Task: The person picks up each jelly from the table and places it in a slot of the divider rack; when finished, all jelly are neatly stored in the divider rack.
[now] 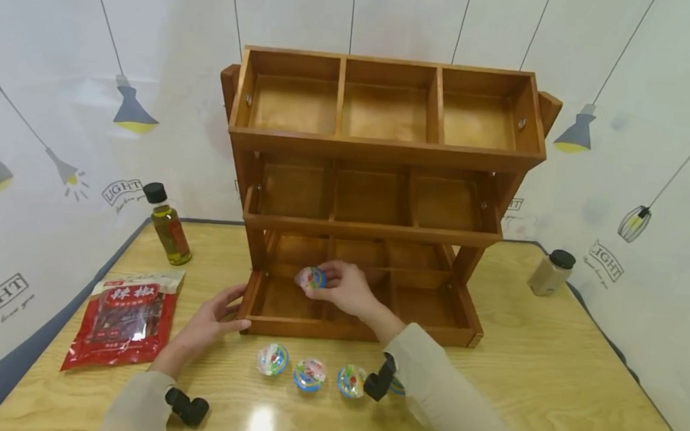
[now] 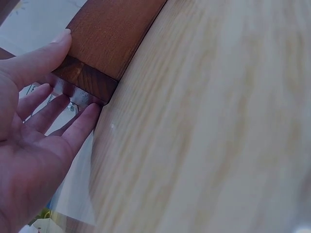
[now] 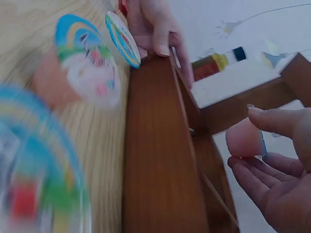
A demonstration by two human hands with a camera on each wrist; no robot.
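My right hand (image 1: 349, 288) pinches a small jelly cup (image 3: 244, 139) between thumb and fingers. The cup has a pink body and a printed, colourful lid, and it is over the lower left compartment of the wooden shelf rack (image 1: 384, 151). At the rack's lower front left corner, my left hand (image 1: 210, 322) holds the wood, thumb on the front and fingers along the side (image 2: 87, 90). More jelly cups stand in a row on the table before the rack: a left one (image 1: 272, 359), a middle one (image 1: 309, 375) and others, one partly hidden by the right wrist.
A red bag of dried chillies (image 1: 127, 321) lies on the left of the table (image 1: 548, 386). Behind it stands an oil bottle (image 1: 171, 228) with a black cap. A black-lidded jar (image 1: 551, 274) is at the right. The rack has three tiers, each with dividers.
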